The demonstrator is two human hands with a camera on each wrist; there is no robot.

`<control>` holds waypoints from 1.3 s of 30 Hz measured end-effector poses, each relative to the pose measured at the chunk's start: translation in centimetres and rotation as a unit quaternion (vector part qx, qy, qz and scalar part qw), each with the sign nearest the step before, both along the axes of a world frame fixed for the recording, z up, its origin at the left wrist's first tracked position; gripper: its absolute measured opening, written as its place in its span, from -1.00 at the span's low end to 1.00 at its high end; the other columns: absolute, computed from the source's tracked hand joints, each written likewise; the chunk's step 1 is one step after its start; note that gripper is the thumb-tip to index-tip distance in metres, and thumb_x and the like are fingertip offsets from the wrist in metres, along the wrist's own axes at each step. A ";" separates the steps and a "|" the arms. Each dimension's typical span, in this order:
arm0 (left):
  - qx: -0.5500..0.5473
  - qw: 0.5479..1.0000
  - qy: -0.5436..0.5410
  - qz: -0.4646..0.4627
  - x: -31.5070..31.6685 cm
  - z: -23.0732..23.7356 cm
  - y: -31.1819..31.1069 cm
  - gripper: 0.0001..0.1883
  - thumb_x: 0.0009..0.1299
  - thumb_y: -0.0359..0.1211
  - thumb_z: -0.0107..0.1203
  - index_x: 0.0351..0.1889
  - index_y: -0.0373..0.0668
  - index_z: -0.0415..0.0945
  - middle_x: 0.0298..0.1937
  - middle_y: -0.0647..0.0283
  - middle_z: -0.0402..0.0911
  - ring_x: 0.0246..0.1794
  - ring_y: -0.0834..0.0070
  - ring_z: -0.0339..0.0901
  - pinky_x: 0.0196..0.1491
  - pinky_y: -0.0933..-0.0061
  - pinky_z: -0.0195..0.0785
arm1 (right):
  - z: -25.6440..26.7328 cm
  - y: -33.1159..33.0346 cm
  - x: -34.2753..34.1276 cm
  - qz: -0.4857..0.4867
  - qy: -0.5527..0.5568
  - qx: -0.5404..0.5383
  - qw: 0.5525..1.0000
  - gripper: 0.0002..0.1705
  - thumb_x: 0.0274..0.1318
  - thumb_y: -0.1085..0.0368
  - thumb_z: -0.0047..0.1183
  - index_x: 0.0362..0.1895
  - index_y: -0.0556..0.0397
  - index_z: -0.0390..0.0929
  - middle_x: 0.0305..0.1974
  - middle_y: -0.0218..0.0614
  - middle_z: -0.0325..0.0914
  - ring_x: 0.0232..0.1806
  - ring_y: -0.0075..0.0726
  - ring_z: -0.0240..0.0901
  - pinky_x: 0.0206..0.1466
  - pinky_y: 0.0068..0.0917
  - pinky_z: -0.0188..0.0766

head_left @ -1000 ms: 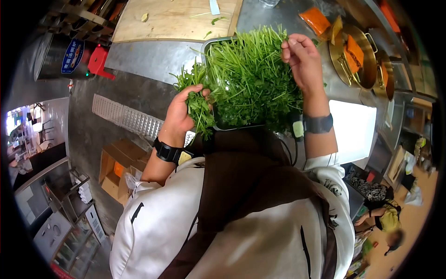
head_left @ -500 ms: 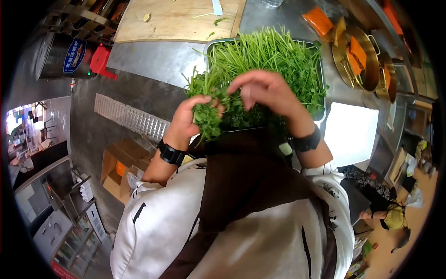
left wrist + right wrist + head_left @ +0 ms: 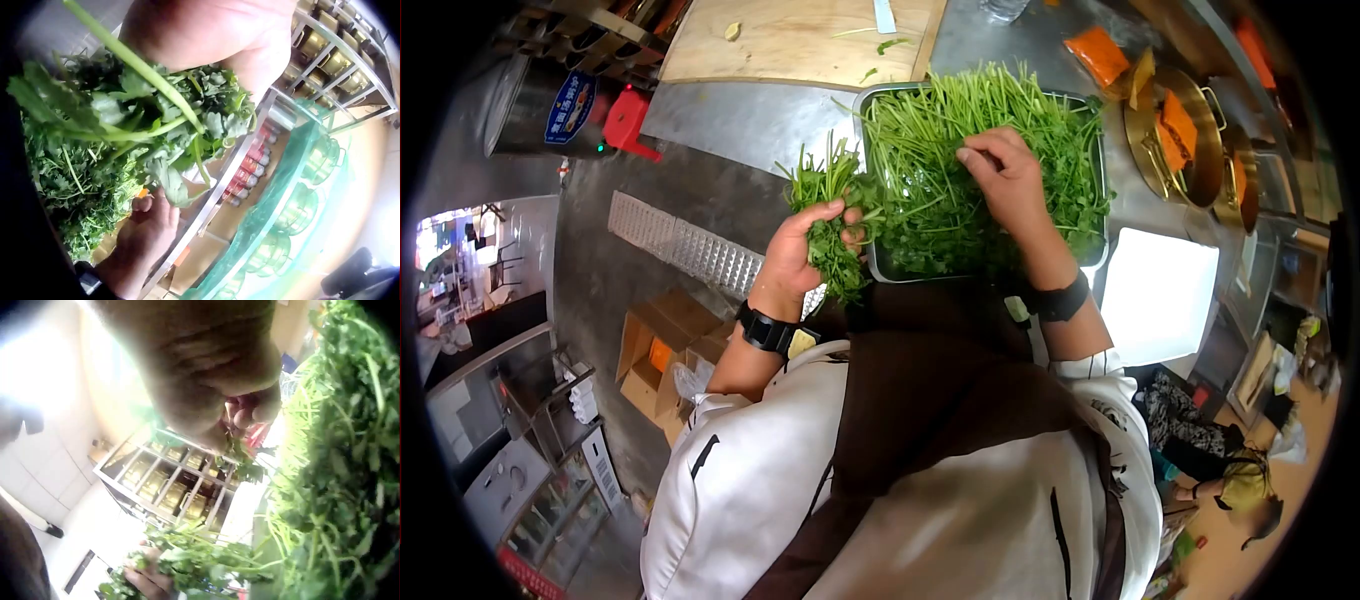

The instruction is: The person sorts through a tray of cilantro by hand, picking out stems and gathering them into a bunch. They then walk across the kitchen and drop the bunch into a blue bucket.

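Observation:
A metal tray (image 3: 1107, 215) full of leafy green herbs (image 3: 945, 215) stands at the counter's edge. To its left, my left hand (image 3: 795, 245) grips a bunch of the herbs (image 3: 832, 262), stems pointing away from me; in the left wrist view the bunch (image 3: 119, 119) fills the space below the palm. My right hand (image 3: 1010, 180) is over the middle of the tray with thumb and fingertips together. The right wrist view shows a small leafy sprig (image 3: 247, 464) pinched at the fingertips of the right hand (image 3: 212, 387).
A wooden board (image 3: 800, 45) with scraps lies beyond the tray to the left. Orange packets (image 3: 1097, 57) and brass pots (image 3: 1142, 130) stand at the right, above a white sheet or lid (image 3: 1160, 297). A red object (image 3: 628, 122) is at the left.
My right hand went from the tray's far right side to beside the left hand's bunch, then back over the tray's middle. My left hand has kept its grip on the bunch.

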State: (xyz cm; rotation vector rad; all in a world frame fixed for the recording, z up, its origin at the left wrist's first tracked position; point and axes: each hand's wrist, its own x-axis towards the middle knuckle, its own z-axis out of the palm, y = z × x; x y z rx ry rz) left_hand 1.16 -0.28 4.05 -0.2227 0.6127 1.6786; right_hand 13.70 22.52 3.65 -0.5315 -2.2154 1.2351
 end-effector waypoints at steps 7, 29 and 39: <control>-0.030 0.994 0.082 -0.066 1.1 1.2 1.7 -0.51 0.26 -0.37 -0.02 0.18 -0.27 0.24 0.06 0.06 0.46 -0.18 0.41 0.48 -0.19 0.43 0.39 | 6.1 -4.5 -0.4 0.136 0.049 0.068 0.987 -0.87 -0.11 0.43 0.13 -0.37 0.13 0.52 -0.39 -0.25 0.45 -0.45 -0.29 0.39 -0.39 -0.54 0.35; 0.005 0.985 0.004 0.171 -2.1 0.6 -1.8 -0.76 0.27 -0.36 -0.09 -0.11 -0.16 0.31 -0.49 0.41 0.27 -0.47 0.59 0.20 -0.35 0.52 0.21 | -2.8 -2.2 2.2 0.066 -0.250 0.279 0.925 -0.76 -0.13 0.19 0.12 -0.54 0.09 0.44 -0.50 -0.18 0.42 -0.44 -0.08 0.42 -0.38 -0.19 0.38; 0.002 0.990 -0.001 0.141 -1.3 1.0 -0.2 -0.79 0.27 -0.36 -0.09 -0.15 -0.16 0.30 -0.48 0.38 0.27 -0.46 0.57 0.20 -0.36 0.52 0.23 | -4.7 -6.5 -0.1 0.297 -0.266 0.136 0.907 -0.82 -0.08 0.30 -0.03 -0.43 0.18 0.45 -0.40 -0.04 0.50 -0.35 0.07 0.47 -0.26 -0.15 0.42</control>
